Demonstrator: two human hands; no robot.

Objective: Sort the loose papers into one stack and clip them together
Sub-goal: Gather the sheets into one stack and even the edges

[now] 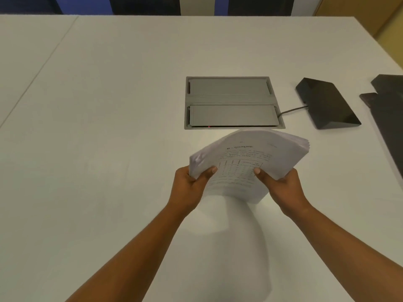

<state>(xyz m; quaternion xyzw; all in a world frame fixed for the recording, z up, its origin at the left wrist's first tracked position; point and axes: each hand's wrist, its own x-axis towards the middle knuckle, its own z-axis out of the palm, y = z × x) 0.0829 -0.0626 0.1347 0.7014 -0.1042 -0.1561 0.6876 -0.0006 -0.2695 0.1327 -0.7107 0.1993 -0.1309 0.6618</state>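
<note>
Gathered: thick white printed paper stack held above pale grey surface
Grip: left hand and right hand clasp its near edges
Left: squaring, clipping; no clip visible

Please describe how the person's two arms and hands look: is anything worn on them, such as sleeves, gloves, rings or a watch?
Both forearms are bare up to the picture's lower edge; no sleeves show. The left hand and right hand have no gloves. No ring, watch or bracelet is visible. The thumbnails are short and unpainted.
</note>
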